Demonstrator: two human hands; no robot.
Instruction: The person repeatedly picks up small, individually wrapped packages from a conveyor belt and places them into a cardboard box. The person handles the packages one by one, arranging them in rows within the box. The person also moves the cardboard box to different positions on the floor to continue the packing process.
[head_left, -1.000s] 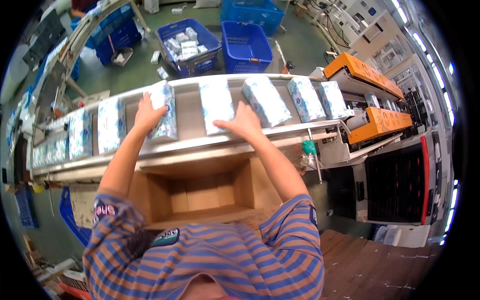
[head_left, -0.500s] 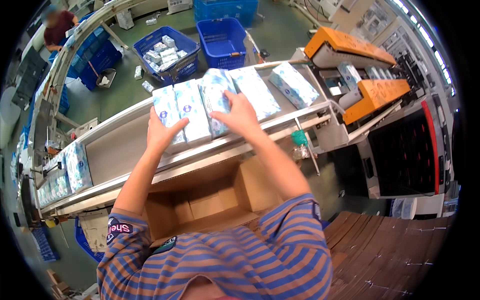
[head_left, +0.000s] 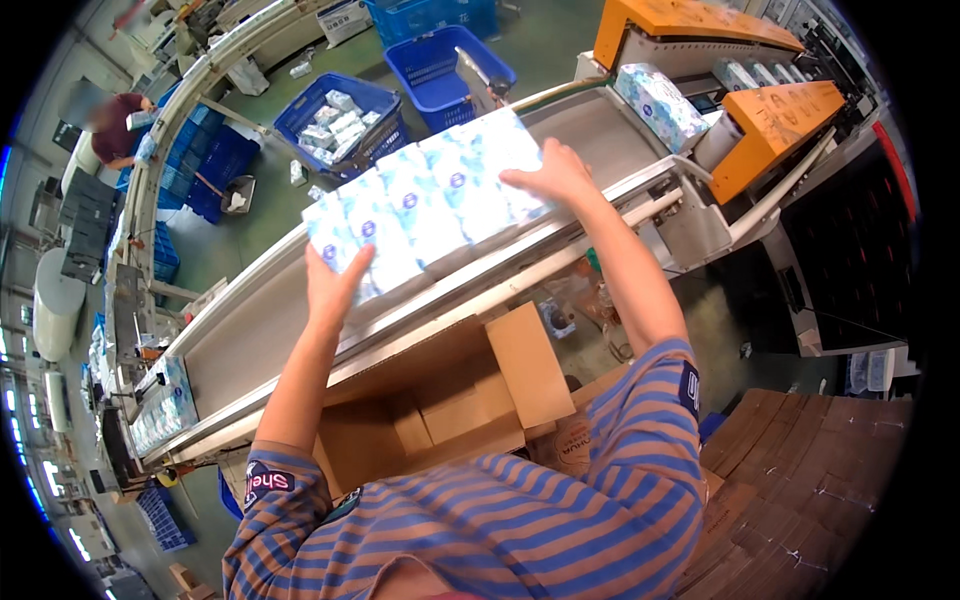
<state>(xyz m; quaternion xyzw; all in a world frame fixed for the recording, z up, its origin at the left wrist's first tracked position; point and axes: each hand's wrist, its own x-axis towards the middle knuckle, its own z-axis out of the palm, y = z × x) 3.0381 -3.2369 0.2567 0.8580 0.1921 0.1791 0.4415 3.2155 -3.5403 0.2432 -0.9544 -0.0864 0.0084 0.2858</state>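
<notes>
Head view, left to right. Left hand (head_left: 335, 285): I press it flat against the left end of the row of tissue packs (head_left: 430, 205), lifted just above the conveyor (head_left: 250, 330). Right hand (head_left: 545, 175): palm clamps the right end. Open carton (head_left: 440, 410) waits below. Best kept squeezed evenly inward, row level.

Green factory floor (head_left: 255, 245) spreads out up top, blue plastic crates (head_left: 340, 115) parked on it. Orange machine housings (head_left: 770, 110) sit off to the right, with a dark cabinet (head_left: 850, 270) beside them. Flattened brown cartons (head_left: 800, 500) are stacked lower right. Lights glare along the left edge.
</notes>
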